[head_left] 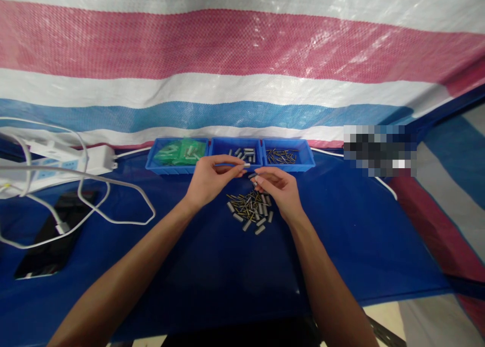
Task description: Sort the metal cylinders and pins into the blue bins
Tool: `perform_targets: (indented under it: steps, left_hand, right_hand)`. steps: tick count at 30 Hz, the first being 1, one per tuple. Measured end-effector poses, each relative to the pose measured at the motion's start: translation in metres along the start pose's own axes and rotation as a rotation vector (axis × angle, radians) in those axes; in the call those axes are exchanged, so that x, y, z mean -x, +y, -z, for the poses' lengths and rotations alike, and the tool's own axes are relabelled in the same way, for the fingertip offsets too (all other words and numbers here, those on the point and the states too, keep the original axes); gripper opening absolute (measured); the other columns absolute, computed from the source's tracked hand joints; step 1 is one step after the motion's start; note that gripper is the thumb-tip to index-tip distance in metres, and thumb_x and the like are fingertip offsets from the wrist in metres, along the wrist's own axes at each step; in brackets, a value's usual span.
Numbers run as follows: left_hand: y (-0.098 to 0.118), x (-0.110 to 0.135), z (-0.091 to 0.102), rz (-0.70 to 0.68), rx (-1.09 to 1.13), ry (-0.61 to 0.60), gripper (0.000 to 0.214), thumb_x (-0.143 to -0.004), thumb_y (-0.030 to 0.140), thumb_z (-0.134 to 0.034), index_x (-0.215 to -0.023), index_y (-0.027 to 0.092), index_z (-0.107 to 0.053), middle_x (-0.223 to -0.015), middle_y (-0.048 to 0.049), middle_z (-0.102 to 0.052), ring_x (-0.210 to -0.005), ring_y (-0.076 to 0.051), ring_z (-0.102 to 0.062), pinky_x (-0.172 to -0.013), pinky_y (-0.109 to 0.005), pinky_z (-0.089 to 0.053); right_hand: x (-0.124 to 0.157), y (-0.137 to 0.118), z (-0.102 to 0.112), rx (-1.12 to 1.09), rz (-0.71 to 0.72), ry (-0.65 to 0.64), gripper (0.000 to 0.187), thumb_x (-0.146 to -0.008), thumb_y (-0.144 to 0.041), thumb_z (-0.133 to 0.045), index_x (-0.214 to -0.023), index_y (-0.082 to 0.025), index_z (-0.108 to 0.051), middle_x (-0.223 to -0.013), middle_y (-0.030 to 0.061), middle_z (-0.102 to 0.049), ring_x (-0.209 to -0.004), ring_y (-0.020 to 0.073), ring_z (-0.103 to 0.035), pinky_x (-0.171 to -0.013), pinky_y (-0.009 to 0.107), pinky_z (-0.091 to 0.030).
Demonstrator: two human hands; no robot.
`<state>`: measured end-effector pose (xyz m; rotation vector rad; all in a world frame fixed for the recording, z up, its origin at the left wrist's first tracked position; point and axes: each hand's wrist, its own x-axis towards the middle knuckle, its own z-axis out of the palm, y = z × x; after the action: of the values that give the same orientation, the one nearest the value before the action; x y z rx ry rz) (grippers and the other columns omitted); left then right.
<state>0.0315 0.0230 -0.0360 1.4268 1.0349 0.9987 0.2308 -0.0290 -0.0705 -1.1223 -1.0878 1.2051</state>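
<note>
My left hand (215,178) pinches a small grey cylinder (247,164) between thumb and fingertips, just in front of the middle blue bin (235,168). Close by on the right, my right hand (278,186) is closed with thumb against fingers on another small grey cylinder (254,183); part of it is hidden by the fingers. Below both hands lies a loose pile of thin gold-and-dark metal rods (248,205), mixed with short grey cylinders (259,230). More grey cylinders lie in the middle bin. Similar thin rods (281,156) fill the right blue bin (308,160).
The left blue bin (151,160) holds green plastic bags (174,152). A white power strip (96,160), looping white cables (146,220) and a black phone (53,246) occupy the left side. Behind the bins hangs a striped sheet (242,44). A pixelated dark object (375,152) stands at right.
</note>
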Motion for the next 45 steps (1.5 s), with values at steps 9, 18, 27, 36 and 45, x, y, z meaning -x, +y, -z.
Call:
perform_targets:
  steps: [9, 18, 27, 36, 45]
  left_hand:
    - [-0.005, -0.002, 0.001, -0.15, -0.167, 0.118, 0.028, -0.091, 0.033, -0.077, -0.11, 0.014, -0.081, -0.13, -0.0144, -0.075, -0.111, -0.025, -0.077, -0.102, -0.039, -0.064]
    - [0.011, -0.002, 0.025, -0.334, -0.754, -0.653, 0.029, -0.091, 0.009, -0.066, -0.113, 0.02, -0.081, -0.111, -0.0072, -0.08, -0.098, -0.02, -0.076, -0.092, -0.03, -0.059]
    - [0.0, -0.005, 0.024, -0.312, -0.918, -0.736, 0.028, -0.089, 0.004, -0.067, -0.107, 0.019, -0.082, -0.111, -0.0087, -0.077, -0.101, -0.022, -0.074, -0.095, -0.03, -0.054]
    - [-0.003, -0.006, 0.023, -0.321, -0.934, -0.712, 0.018, -0.091, 0.005, -0.065, -0.094, 0.017, -0.079, -0.101, -0.0074, -0.074, -0.091, -0.019, -0.072, -0.085, -0.027, -0.052]
    - [0.0, -0.003, 0.023, -0.289, -0.985, -0.705, 0.016, -0.095, 0.007, -0.06, -0.088, 0.016, -0.071, -0.097, -0.0064, -0.069, -0.086, -0.019, -0.067, -0.079, -0.028, -0.048]
  right_hand:
    - [-0.001, -0.001, 0.002, 0.066, 0.032, 0.026, 0.025, -0.086, -0.044, -0.081, -0.1, -0.024, -0.078, -0.087, 0.0031, -0.082, -0.07, 0.0171, -0.073, -0.069, 0.032, -0.061]
    - [0.001, -0.003, 0.021, 0.859, 0.331, 0.038, 0.014, -0.093, -0.031, -0.068, -0.102, -0.025, -0.078, -0.092, 0.0041, -0.078, -0.069, 0.018, -0.066, -0.068, 0.033, -0.051]
    - [0.0, 0.004, 0.02, 1.032, 0.288, -0.111, 0.017, -0.096, -0.03, -0.067, -0.108, -0.026, -0.078, -0.101, 0.0047, -0.075, -0.07, 0.0166, -0.063, -0.069, 0.032, -0.047]
    - [0.0, 0.002, 0.02, 1.029, 0.271, -0.124, 0.017, -0.096, -0.029, -0.068, -0.109, -0.026, -0.079, -0.102, 0.0046, -0.074, -0.07, 0.0161, -0.063, -0.069, 0.031, -0.047]
    - [0.002, 0.001, 0.018, 1.06, 0.247, -0.136, 0.026, -0.099, -0.03, -0.064, -0.121, -0.028, -0.078, -0.109, 0.0055, -0.072, -0.075, 0.0171, -0.066, -0.076, 0.033, -0.051]
